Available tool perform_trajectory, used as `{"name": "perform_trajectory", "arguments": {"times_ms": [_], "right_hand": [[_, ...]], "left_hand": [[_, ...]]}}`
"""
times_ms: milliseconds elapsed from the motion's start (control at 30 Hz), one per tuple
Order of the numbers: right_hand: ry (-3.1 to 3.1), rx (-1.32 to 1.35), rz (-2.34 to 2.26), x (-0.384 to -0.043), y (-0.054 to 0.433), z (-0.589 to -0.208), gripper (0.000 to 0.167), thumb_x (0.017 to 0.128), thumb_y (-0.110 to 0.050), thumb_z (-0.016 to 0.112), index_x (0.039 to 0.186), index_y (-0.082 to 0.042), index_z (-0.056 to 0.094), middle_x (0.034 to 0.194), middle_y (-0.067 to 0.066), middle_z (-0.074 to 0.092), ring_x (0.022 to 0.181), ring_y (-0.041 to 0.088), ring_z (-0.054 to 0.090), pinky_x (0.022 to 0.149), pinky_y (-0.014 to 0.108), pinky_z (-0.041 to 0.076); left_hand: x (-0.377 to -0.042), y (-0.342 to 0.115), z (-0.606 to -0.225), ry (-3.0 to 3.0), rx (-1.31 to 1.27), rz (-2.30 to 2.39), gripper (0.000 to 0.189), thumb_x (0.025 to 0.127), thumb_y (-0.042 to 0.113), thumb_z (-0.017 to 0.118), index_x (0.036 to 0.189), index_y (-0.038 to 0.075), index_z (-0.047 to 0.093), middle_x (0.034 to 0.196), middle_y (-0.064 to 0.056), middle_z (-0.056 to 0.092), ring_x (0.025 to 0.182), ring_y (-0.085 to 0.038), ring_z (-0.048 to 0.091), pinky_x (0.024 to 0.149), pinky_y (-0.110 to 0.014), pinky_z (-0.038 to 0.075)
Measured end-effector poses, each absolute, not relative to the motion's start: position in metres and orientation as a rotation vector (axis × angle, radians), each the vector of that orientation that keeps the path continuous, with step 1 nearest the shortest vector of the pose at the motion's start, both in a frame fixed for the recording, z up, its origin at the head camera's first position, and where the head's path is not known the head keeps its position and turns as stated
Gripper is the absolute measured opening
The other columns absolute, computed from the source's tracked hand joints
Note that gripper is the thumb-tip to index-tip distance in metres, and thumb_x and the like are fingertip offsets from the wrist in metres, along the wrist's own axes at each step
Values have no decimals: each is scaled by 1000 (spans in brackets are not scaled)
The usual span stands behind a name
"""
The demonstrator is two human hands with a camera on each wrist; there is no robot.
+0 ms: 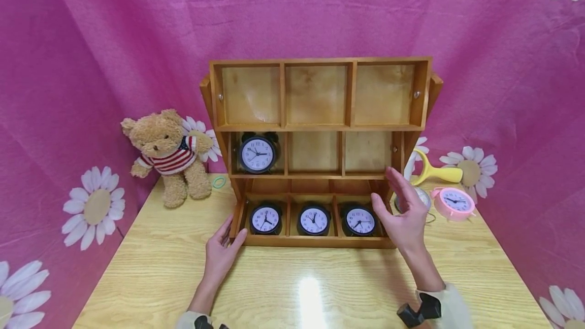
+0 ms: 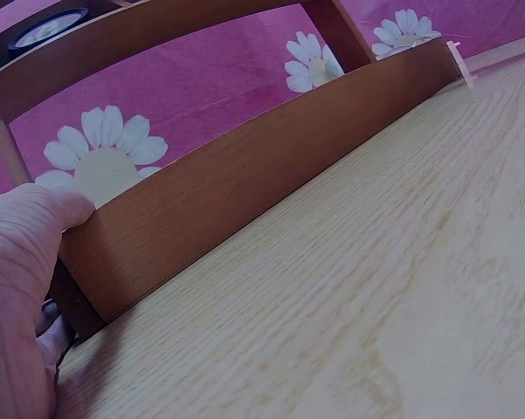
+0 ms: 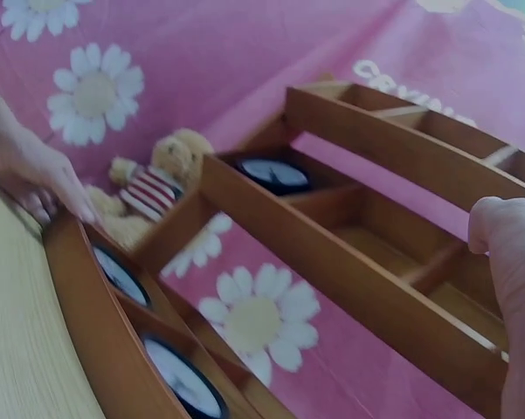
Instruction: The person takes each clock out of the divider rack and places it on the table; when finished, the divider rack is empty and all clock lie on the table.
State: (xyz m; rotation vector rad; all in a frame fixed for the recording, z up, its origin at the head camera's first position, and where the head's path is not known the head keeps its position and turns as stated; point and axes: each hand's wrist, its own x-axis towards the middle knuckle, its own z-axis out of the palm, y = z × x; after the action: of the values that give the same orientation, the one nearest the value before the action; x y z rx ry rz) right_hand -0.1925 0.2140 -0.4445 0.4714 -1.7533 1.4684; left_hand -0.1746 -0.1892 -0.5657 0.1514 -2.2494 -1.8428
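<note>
A three-tier wooden shelf (image 1: 315, 241) with square compartments stands on the table. My left hand (image 1: 221, 254) grips the lower left corner of its bottom tier, the thumb (image 2: 70, 206) over the front board and the fingers along the outer side. Black alarm clocks (image 1: 314, 220) fill the bottom tier's three compartments, leaning back. Another black alarm clock (image 1: 257, 154) stands in the left compartment of the middle tier. Thumb and fingers apart, my right hand (image 1: 405, 222) hovers in front of the shelf's right side, near the rightmost lower clock (image 1: 359, 220), holding nothing.
On the right lie a pink alarm clock (image 1: 455, 202), a yellow Y-shaped item (image 1: 445, 174) and a round silvery item (image 1: 423, 198) partly behind my right hand. A teddy bear (image 1: 171, 159) and a green ring (image 1: 219, 182) are at the left. Pink flowered cloth (image 1: 320, 19) surrounds the table.
</note>
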Motion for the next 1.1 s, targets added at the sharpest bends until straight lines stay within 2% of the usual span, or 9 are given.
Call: {"name": "perform_trajectory", "arguments": {"times_ms": [133,333,467,700,867,933,1100], "right_hand": [[-1797,552,1483,-194,193,-442,71,73,26,76,140,12,58,137,33,61,129,20,62,109,28,48],[-1834,640,1489,-195,167,-441,74,70,27,77,140,16,54,138,38,57,134,18,59,111,30,47],[-1873,663,1478,-195,155,-442,76,70,25,79,141,15,54,140,35,58,134,23,59,112,28,46],[-1952,707,1432,-195,139,-440,79,75,12,85,147,7,54,147,25,58,132,41,58,112,22,43],[-2008,742,1468,-197,127,-430,75,81,5,84,150,2,53,149,22,57,137,35,56,114,22,42],[-2024,766,1474,-199,120,-425,74,84,2,83,151,0,52,151,19,56,139,33,55,115,25,42],[-2046,841,1477,-205,98,-415,74,86,-4,83,153,-3,50,153,18,54,139,37,53,114,36,45]], "left_hand": [[-176,-189,-567,-2252,146,-1837,66,96,21,79,153,3,51,155,-19,50,143,-32,47,116,-51,38],[-177,-187,-566,-2240,148,-1843,65,95,20,79,152,3,53,153,-19,52,140,-32,50,115,-50,40],[-177,-184,-567,-2232,156,-1846,64,94,18,80,151,2,54,151,-21,53,141,-34,50,114,-51,41],[-176,-183,-568,-2225,162,-1854,63,94,18,80,150,3,55,152,-21,52,143,-34,47,115,-52,40],[-175,-183,-566,-2216,149,-1880,64,95,18,80,151,2,54,153,-22,52,144,-34,47,116,-51,38],[-175,-184,-564,-2215,155,-1888,64,95,17,79,152,2,53,153,-20,52,143,-32,47,116,-50,38],[-175,-186,-563,-2230,165,-1869,64,95,17,79,152,3,53,153,-18,53,141,-30,50,115,-49,39]]}}
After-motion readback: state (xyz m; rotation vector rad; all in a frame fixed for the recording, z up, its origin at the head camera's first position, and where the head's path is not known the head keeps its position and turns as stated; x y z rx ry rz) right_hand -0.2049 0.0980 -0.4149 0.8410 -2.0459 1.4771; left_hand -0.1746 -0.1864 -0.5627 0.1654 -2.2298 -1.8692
